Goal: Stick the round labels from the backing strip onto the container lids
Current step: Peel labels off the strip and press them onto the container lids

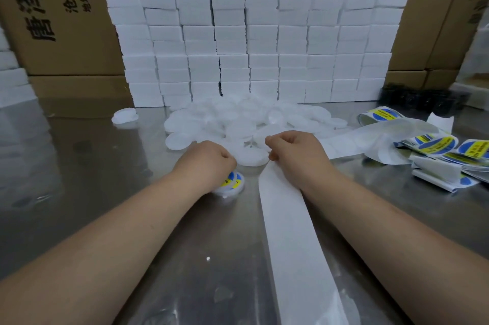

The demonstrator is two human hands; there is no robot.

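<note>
A labelled lid (234,185) is being gripped by the left hand (209,163), fingers curled. The backing strip (291,232) is being pinched in the right hand (296,155).

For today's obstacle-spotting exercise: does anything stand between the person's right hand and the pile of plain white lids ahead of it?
Nothing visible does. The right hand, its grip on the backing strip, sits at the near edge of the lid pile.
</note>
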